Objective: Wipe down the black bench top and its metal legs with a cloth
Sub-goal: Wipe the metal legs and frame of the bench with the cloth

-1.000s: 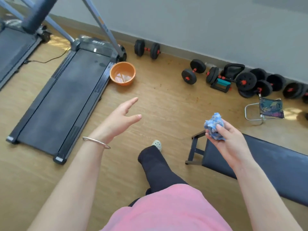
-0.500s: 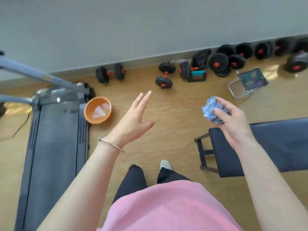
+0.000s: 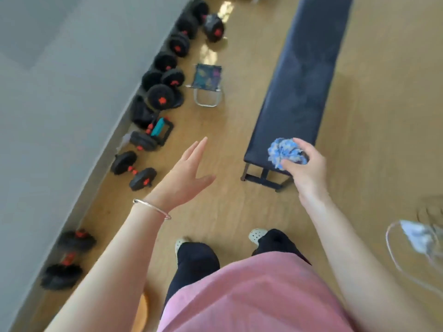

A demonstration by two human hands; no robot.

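Wooden floor (image 3: 223, 207) carries the black bench (image 3: 297, 82); right hand (image 3: 304, 168) grips a bunched blue cloth (image 3: 284, 152) over its near end, left hand (image 3: 184, 178) fingers straight, holding nothing.

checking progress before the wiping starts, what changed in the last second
The person turned toward the bench, which now runs lengthwise ahead; the treadmills left view, the dumbbells now line the left. Nothing taken or let go: the right grip still holds the bunched cloth, now over the bench's near end; the left grip stays open, empty.
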